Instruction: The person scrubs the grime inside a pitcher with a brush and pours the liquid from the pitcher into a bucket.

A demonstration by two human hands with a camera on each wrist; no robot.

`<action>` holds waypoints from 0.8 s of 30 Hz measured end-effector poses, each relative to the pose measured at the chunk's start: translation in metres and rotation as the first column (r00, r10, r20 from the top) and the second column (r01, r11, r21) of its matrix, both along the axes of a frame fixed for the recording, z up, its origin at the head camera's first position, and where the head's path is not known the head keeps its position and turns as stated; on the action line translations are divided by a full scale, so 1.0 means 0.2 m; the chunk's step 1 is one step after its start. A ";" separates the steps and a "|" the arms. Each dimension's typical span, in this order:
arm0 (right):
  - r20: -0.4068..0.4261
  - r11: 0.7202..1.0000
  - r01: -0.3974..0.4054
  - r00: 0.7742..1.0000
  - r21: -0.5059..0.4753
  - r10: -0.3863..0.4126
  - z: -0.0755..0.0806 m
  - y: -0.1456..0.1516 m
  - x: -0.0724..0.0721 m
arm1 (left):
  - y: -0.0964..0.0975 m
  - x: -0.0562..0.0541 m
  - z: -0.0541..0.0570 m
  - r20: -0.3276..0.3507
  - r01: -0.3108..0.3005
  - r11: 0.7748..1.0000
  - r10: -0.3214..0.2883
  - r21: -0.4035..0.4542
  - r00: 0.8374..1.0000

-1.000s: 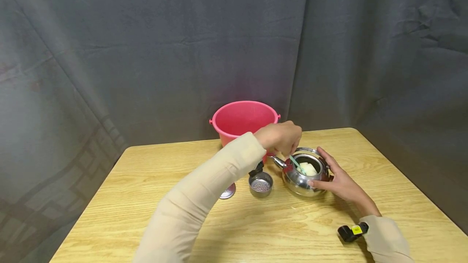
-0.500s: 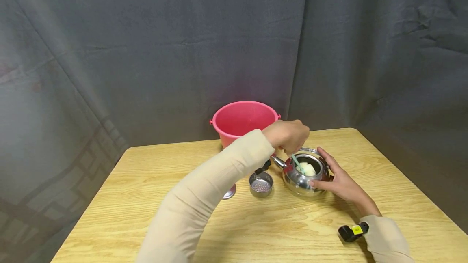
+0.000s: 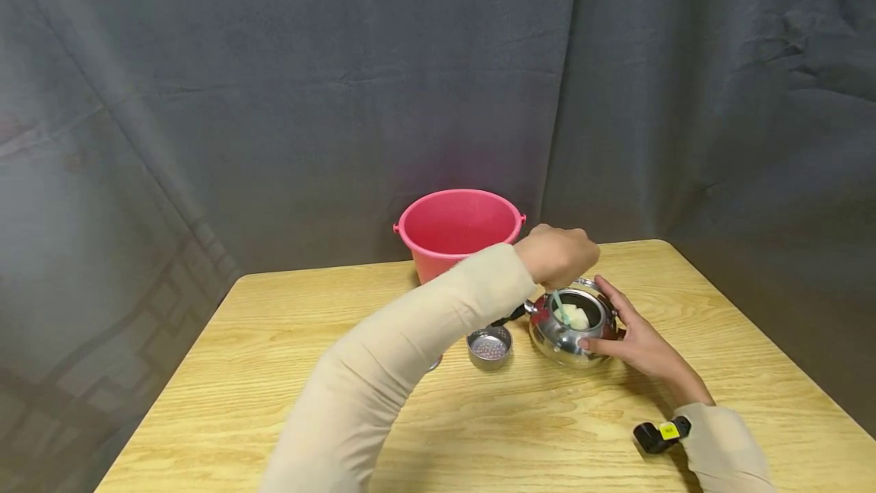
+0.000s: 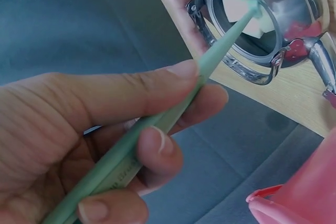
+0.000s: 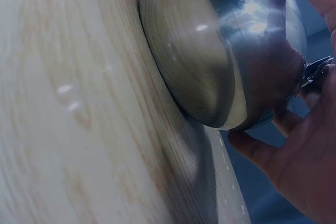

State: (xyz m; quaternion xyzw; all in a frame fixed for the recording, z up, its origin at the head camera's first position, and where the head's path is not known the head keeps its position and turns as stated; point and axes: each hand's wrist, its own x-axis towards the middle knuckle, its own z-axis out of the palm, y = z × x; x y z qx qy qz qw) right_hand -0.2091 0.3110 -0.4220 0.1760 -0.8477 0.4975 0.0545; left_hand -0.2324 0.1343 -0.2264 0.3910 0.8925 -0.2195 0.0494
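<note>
My left hand [image 3: 561,256] grips a slim mint-green tool [image 4: 123,153] between thumb and fingers. Faint lettering runs along its handle. The tool's tapered end dips through the round mouth of a shiny steel teapot [image 3: 564,347], among pale chunky pieces [image 3: 577,316] inside; the head of the tool is partly hidden there. Standing on the wooden table, the lidless teapot has its hoop handle folded down at the back and its spout towards the left. My right hand [image 3: 636,341] holds the teapot's right side, thumb on the front and fingers round behind.
A perforated steel strainer basket [image 3: 489,348] stands just left of the teapot. The edge of a small shiny disc [image 3: 435,364] shows past my left sleeve. Behind, a pink bucket [image 3: 461,223] stands near the table's back edge, before grey curtains [image 3: 342,97].
My left hand has shifted right, swinging the tool's handle more upright while its tip stays in the teapot. My left sleeve now covers more of the shiny disc. The right hand and teapot stay put.
</note>
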 end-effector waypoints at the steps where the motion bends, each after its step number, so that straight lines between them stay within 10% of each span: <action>1: 0.001 1.000 -0.002 1.000 -0.002 0.002 0.00 0.00 0.00 | 0.00 0.01 0.00 -0.007 0.008 1.000 -0.008 0.005 1.000; 24: -0.014 1.000 -0.011 1.000 0.026 0.011 -0.01 0.01 -0.01 | 0.17 0.10 -0.10 -0.107 -0.089 0.994 0.082 -0.063 0.991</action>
